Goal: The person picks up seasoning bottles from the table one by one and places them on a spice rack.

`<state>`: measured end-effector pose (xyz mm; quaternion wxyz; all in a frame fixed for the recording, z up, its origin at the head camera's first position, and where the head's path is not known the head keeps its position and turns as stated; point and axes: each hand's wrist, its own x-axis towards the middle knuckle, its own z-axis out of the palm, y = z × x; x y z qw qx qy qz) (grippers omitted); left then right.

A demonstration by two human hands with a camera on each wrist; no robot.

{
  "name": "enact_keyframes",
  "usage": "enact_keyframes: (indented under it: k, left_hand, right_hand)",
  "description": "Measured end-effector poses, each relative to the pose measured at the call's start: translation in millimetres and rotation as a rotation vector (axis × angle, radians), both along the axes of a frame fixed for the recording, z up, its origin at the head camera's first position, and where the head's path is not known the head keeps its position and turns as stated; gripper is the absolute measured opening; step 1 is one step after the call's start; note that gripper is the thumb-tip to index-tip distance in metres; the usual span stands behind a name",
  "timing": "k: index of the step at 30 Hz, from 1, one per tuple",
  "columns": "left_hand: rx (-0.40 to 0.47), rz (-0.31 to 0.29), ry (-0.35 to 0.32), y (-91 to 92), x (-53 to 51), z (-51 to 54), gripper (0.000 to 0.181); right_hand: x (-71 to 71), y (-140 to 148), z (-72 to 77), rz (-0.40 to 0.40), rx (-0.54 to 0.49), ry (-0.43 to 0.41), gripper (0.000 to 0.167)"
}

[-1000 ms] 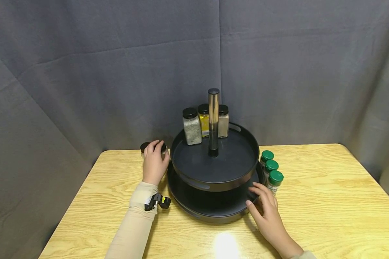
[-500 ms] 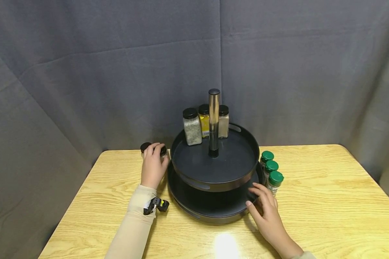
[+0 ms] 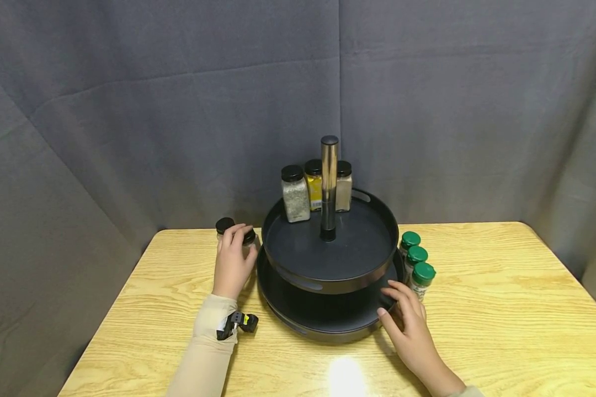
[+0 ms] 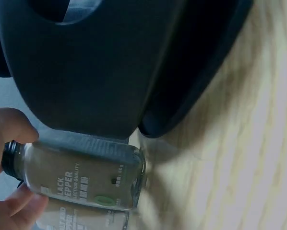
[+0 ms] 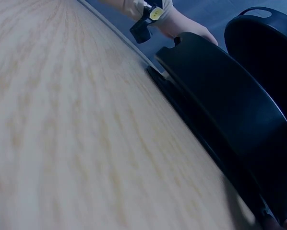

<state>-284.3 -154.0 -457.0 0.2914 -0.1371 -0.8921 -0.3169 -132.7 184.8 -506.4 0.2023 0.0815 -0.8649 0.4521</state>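
In the head view my left hand point(image 3: 233, 264) holds a black-capped glass pepper jar point(image 4: 83, 175) near its lid, left of a two-tier black turntable. The left wrist view shows thumb and fingers on either side of the jar's neck; the jar stands upright on the table, close against the turntable. Right beside it stands a second pepper jar point(image 3: 225, 226), partly hidden. My right hand point(image 3: 411, 331) lies with relaxed, bent fingers at the front-right rim of the lower tray point(image 3: 323, 335); whether it presses the rim is hard to see.
On the upper tray point(image 3: 342, 259), a jar of pale herbs point(image 3: 296, 199), a yellow-labelled jar point(image 3: 314, 190) and a beige jar point(image 3: 344, 193) stand behind the central post point(image 3: 329, 182). Several green-capped shakers point(image 3: 422, 275) line the right side. A grey curtain point(image 3: 179, 138) hangs behind the table.
My left hand has drawn back slightly toward me and left, with the jar's cap shifting a little the same way. The right hand stays where it was.
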Motion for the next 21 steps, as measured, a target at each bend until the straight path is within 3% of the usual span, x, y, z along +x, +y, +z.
enact_keyframes:
  k: [6,15,21]
  left_hand:
    - [0.055,-0.024,-0.006,-3.7,5.0,-7.6,0.042]
    - [0.107,-0.053,-0.107,-11.4,8.4,-14.2,0.051]
    - [0.121,-0.070,-0.108,-12.1,7.6,-15.1,0.053]
  right_hand:
    - [0.7,-1,-0.7,0.004,-0.001,0.003,0.034]
    - [0.9,-1,-0.4,0.006,-0.006,-0.010,0.034]
    - [0.3,0,-0.5,0.005,0.002,-0.010,0.034]
